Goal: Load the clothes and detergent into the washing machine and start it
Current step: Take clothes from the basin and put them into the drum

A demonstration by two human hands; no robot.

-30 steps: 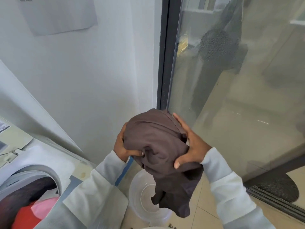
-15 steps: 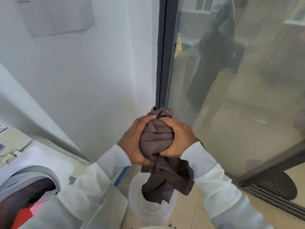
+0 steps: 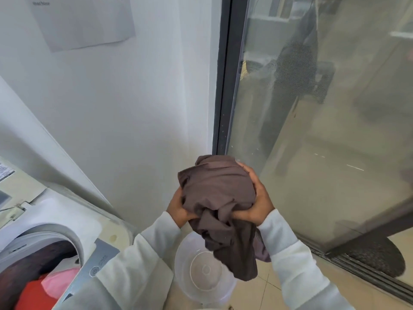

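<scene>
A bunched dark brown garment (image 3: 220, 198) is held up at chest height between both hands, its lower end hanging down. My left hand (image 3: 178, 210) grips its left side, mostly hidden behind the cloth. My right hand (image 3: 257, 203) grips its right side with fingers curled into the folds. At the lower left is the white washing machine (image 3: 58, 211) with its round opening (image 3: 42, 260) uncovered; red and pink clothes (image 3: 44, 287) lie inside the drum.
A clear plastic basin (image 3: 201, 274) stands on the tiled floor right below the garment. A white wall with a paper notice (image 3: 82, 21) is ahead. A dark-framed glass door (image 3: 312, 121) fills the right side, with a dark mat (image 3: 375, 258) behind it.
The garment was squeezed into a tight wad between both hands half a second ago; now it is spread wider again, with the hands further apart on its sides.
</scene>
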